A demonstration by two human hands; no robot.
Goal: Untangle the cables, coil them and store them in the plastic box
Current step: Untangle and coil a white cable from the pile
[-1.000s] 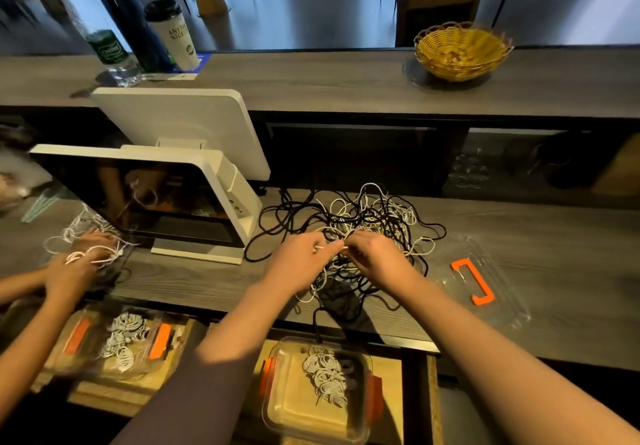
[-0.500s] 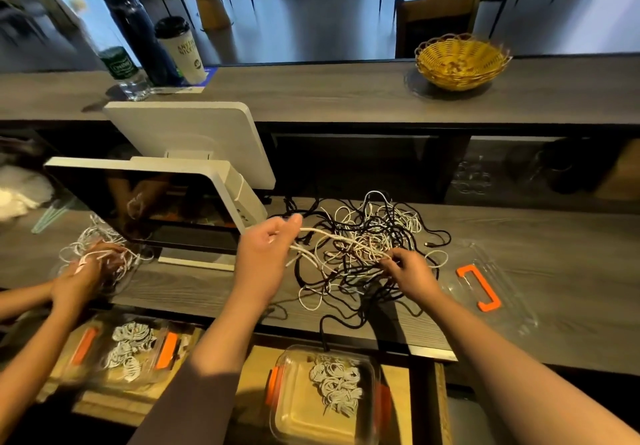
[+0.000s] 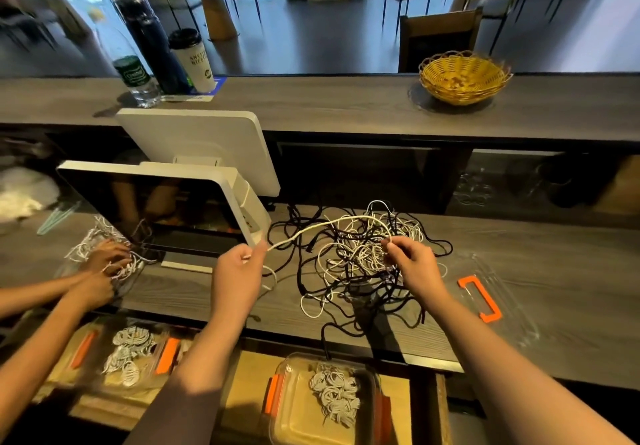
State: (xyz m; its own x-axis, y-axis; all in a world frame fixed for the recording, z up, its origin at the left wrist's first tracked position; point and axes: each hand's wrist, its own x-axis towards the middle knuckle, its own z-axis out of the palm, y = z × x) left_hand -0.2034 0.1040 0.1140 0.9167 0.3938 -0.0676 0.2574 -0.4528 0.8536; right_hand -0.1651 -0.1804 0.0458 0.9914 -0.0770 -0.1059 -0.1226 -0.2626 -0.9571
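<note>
White cable [image 3: 322, 227] arcs taut across a wooden counter [image 3: 519, 247] as a person draws one strand out of a tangle of black and white cables [image 3: 360, 264], the pile that anchors this scene. To the left of the tangle, the left hand [image 3: 239, 268] pinches the strand's free end, apparently to pull it clear. On the tangle's right edge, the right hand [image 3: 412, 264] pinches the same strand among the loops, seemingly to steady the heap. Below the tangle, under the counter's near edge, the open plastic box [image 3: 298, 410] with orange clips holds several coiled white cables. Its clear lid [image 3: 498, 292] lies just right of the tangle. Far left of the tangle, another person's hands [image 3: 104, 264] work a separate white bundle.
</note>
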